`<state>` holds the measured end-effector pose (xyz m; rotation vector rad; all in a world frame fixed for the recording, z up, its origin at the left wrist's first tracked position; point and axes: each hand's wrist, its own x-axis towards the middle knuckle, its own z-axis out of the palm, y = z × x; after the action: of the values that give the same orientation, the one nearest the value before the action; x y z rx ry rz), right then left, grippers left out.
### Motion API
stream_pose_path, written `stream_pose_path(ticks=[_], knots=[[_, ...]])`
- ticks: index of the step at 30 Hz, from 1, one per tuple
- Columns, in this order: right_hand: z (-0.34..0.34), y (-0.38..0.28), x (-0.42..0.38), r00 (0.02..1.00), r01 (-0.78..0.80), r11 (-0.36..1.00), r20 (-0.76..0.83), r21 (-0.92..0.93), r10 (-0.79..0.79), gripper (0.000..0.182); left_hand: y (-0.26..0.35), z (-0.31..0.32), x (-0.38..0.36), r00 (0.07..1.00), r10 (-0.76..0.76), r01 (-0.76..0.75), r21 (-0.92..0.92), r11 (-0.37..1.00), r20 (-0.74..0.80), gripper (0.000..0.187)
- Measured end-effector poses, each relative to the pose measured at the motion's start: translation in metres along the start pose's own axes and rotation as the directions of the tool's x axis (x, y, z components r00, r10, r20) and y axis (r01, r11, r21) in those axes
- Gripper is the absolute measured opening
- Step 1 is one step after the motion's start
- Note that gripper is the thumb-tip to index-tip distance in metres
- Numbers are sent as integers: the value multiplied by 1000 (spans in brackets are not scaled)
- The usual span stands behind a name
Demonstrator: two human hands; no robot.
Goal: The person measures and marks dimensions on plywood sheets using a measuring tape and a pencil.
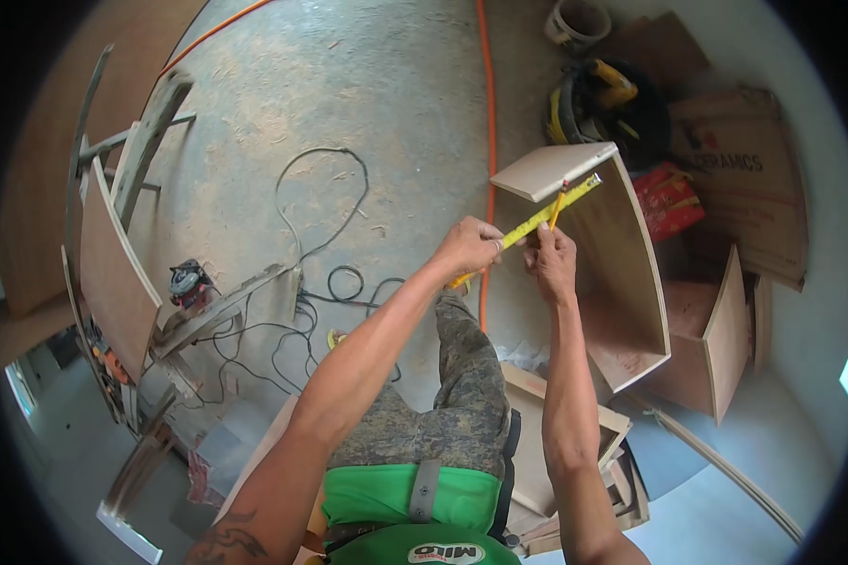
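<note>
My left hand (469, 247) is closed round a tape measure, and its yellow blade (575, 193) runs out up and to the right. The blade's metal end overlaps the open side of a plywood box (622, 273). My right hand (553, 262) pinches an orange pencil (557, 206) that points upward across the blade, with the thumb and fingertips right at the blade's lower edge. The box's pale top panel (554, 169) lies just beyond both hands. Part of the tape's case is hidden behind my left hand.
An orange hose (488, 141) and a dark cable (316, 254) lie on the dusty floor. A power tool (190, 284) sits by a wooden stand at left. A black bucket (645, 127), a cardboard carton (740, 179) and another plywood box (697, 348) stand at right.
</note>
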<state>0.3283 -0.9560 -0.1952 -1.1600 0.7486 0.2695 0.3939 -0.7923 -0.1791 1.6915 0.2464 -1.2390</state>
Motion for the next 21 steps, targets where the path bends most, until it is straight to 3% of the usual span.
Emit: stream_pose_path(ticks=[5,12,13,14,16,19,21], knots=[[44,13,-18,997,14,1000,76,-4,-14,30,-26,-34,-43,994,30,-21,79,997,-108,26],[127,53,-36,985,17,996,173,-87,-2,26,-85,-92,-100,956,10,-7,12,1000,-294,29],[134,63,-37,984,89,992,165,-93,-73,24,-91,-99,-103,954,46,-12,115,993,-297,29],[135,70,-38,991,85,996,109,-36,-81,22,-95,-101,-105,955,84,-20,221,975,-284,29],[123,76,-40,993,117,987,-33,108,-115,18,-103,-94,-100,955,91,-23,232,972,-284,29],[84,60,-37,949,187,981,-266,49,-167,20,-96,-62,-82,964,59,-12,181,983,-258,28],[48,44,-31,937,157,987,-319,24,-141,23,-84,-35,-65,970,99,-50,217,975,-220,27]])
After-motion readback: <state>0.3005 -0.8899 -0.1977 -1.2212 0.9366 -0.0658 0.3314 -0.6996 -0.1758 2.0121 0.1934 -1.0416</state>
